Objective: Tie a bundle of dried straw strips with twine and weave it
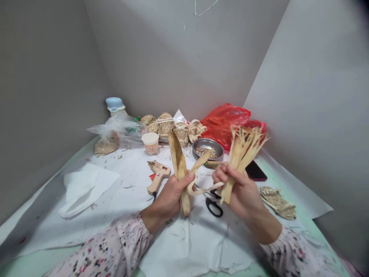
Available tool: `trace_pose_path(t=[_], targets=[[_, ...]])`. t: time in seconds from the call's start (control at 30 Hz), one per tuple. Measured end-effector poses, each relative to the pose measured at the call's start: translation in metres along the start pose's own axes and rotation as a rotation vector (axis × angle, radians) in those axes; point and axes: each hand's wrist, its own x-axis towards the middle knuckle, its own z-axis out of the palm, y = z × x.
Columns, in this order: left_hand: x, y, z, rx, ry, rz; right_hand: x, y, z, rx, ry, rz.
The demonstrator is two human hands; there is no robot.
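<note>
My left hand (172, 194) is closed around a long, flat dried husk strip (178, 157), held nearly upright with its lower end below my fist. A thin pale ribbon of the same material (207, 189) loops from my left thumb across to the fingers of my right hand. My right hand (240, 190) grips a bundle of dried husk strips (243, 152), its frayed ends fanning out at the top. Black-handled scissors (214, 207) lie on the paper below and between my hands, partly hidden. A hot glue gun (158, 175) rests left of my left hand.
Along the back stand several woven straw pieces (165, 124), a paper cup (150, 142), a metal bowl with scraps (208, 148), a red plastic bag (225, 119) and a blue-lidded bottle (114, 104). A phone (256, 171) and woven piece (279, 202) lie right. White cloth (86, 188) lies left.
</note>
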Motion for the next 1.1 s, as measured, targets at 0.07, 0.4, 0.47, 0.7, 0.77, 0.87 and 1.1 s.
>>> trace_pose_path(t=[0.07,0.4,0.47,0.7,0.77,0.87,1.1], targets=[[0.001,0.000,-0.001,-0.017,0.039,-0.009,-0.003,-0.024,0.004,0.046,-0.008,-0.076],[0.005,-0.003,-0.005,-0.034,0.141,-0.004,-0.019,-0.098,-0.002,0.223,-0.063,-0.447],[0.005,-0.003,-0.006,-0.015,0.137,-0.007,-0.015,-0.088,0.000,0.192,-0.004,-0.388],[-0.001,-0.004,-0.003,0.085,-0.031,-0.028,0.000,-0.001,0.001,-0.160,0.064,0.100],[-0.001,-0.006,-0.003,0.105,-0.090,-0.043,-0.001,0.019,-0.003,-0.235,0.033,0.163],[-0.001,-0.009,-0.004,0.134,-0.154,-0.078,-0.003,0.037,-0.008,-0.276,0.026,0.201],[0.000,-0.010,-0.006,0.184,-0.166,-0.109,-0.001,0.047,-0.010,-0.291,0.038,0.171]])
